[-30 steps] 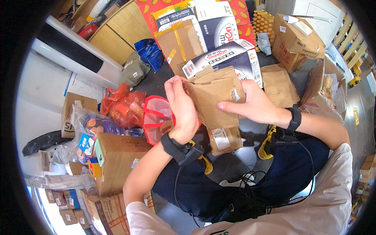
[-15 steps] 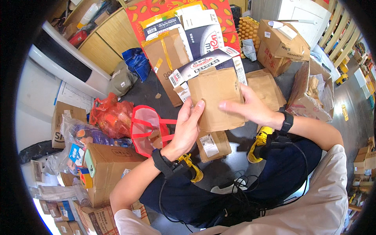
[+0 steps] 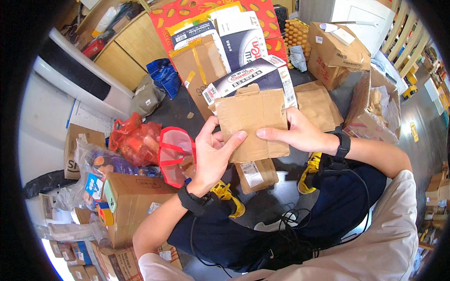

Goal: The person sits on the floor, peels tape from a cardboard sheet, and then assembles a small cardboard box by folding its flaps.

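A flattened brown cardboard box (image 3: 253, 114) is held up in front of me by both hands. My left hand (image 3: 213, 147) grips its lower left side, thumb pressed on the face and fingers mostly behind. At the lower right, my right hand (image 3: 300, 131) clasps it the same way, its thumb pointing toward the left thumb. Under the held piece, a small brown box with a white label (image 3: 253, 173) lies on the floor between my yellow shoes. Behind it lean flattened white-and-navy cartons (image 3: 241, 77). More flattened brown cardboard (image 3: 318, 107) lies to the right.
At left are a red-and-white bag (image 3: 176, 157), a red mesh bag (image 3: 136, 140) and a tall brown box (image 3: 136, 196). An open carton with paper scraps (image 3: 375, 110) and stacked brown boxes (image 3: 337, 51) stand at right. A blue bag (image 3: 164, 77) lies near the cabinet.
The cardboard has come slightly down and left, tilting more away from upright. My right thumb has moved inward and now presses flat on its face; my left hand has shifted a little left.
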Action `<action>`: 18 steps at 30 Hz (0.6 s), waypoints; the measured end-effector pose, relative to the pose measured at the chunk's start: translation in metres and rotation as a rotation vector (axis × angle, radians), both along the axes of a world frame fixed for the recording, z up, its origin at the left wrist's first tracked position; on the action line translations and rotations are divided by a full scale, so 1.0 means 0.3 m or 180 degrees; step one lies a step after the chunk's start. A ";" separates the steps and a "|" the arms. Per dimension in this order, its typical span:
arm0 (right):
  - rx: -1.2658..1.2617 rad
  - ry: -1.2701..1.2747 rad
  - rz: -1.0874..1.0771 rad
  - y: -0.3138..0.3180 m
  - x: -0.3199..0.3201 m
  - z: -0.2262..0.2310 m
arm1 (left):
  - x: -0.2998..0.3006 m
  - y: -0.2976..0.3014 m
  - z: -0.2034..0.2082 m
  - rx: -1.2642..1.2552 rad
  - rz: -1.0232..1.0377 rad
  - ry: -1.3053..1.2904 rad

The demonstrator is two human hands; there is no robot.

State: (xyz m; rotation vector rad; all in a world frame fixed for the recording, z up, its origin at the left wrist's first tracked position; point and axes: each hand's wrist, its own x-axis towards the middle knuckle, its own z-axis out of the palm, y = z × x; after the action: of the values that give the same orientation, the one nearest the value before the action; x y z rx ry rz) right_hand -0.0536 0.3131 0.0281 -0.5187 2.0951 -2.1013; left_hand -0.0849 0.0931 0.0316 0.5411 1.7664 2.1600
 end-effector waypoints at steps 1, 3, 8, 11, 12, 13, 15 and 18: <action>0.0137 0.0134 -0.0012 0.000 0.003 -0.001 | 0.001 -0.010 0.006 -0.0045 -0.0062 0.0015; 0.0281 0.0109 -0.0016 0.012 0.001 0.016 | 0.008 -0.015 0.015 -0.0094 -0.0139 0.0029; 0.0598 0.0350 0.0032 0.036 -0.004 0.074 | 0.042 -0.002 0.044 0.0020 -0.0090 0.0522; 0.0611 0.0665 -0.0049 0.037 0.021 0.085 | 0.061 0.006 0.065 -0.0009 -0.0081 0.0508; 0.0476 0.0573 -0.0040 0.026 0.031 0.082 | 0.064 0.001 0.061 -0.0023 -0.0082 0.0496; 0.0341 0.0481 -0.0033 0.020 0.039 0.080 | 0.063 -0.003 0.055 -0.0017 -0.0154 0.0336; 0.0332 0.0411 0.0075 0.014 0.053 0.092 | 0.059 -0.019 0.025 -0.0024 -0.0227 0.0169; 0.0507 0.0514 0.0319 0.013 0.062 0.082 | 0.063 -0.043 -0.014 -0.0323 -0.0599 -0.0257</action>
State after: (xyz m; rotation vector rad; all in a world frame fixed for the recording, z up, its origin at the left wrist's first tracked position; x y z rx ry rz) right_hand -0.0350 0.3171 0.0527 -0.7770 2.2463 -1.8763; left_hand -0.0660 0.0801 0.0274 0.5626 1.6989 1.9276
